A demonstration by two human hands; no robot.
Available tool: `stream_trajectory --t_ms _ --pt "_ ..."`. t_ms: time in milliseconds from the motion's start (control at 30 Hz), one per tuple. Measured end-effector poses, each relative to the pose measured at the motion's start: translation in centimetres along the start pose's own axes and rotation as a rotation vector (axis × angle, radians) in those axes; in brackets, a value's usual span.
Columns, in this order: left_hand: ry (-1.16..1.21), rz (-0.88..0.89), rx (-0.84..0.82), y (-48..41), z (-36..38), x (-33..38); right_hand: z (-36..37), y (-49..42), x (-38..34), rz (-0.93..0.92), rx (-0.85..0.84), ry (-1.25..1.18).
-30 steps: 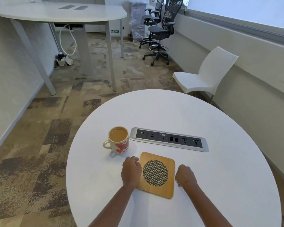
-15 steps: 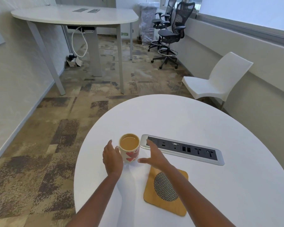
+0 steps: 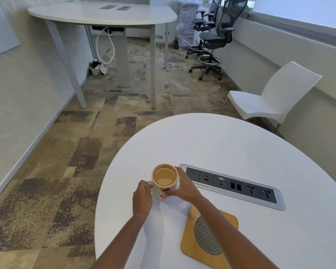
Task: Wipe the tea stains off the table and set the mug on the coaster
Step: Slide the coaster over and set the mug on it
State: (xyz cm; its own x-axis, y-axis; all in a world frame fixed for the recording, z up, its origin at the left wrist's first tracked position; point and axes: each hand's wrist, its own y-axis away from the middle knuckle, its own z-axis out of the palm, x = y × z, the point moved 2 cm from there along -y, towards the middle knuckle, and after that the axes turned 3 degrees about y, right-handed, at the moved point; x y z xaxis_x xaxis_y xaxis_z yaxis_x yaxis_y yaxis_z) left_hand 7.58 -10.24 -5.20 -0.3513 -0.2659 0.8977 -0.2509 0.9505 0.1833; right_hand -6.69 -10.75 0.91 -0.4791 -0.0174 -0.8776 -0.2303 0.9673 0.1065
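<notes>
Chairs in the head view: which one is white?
The plastic chair standing alone by the right wall, nearest the round table. The two mesh office chairs farther back are dark, on wheeled bases.

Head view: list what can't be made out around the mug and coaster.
- Mug handle: covered by the left hand.
- Mug base, whether lifted or resting: hidden by both hands.
- Coaster near edge: cut off by the frame; right forearm crosses it.
- Tea stains on the table: none discernible.
</notes>
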Motion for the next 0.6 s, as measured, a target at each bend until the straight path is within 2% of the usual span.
stream_trajectory --t_ms 267,600 --pt "0.133 -0.056 -0.057 -0.4 0.7 -0.7 0.6 -0.7 1.5 0.027 0.057 0.03" --pt "0.192 -0.011 -0.126 1.6 1.6 -0.4 -0.2 1.4 3.4 0.036 0.099 0.025"
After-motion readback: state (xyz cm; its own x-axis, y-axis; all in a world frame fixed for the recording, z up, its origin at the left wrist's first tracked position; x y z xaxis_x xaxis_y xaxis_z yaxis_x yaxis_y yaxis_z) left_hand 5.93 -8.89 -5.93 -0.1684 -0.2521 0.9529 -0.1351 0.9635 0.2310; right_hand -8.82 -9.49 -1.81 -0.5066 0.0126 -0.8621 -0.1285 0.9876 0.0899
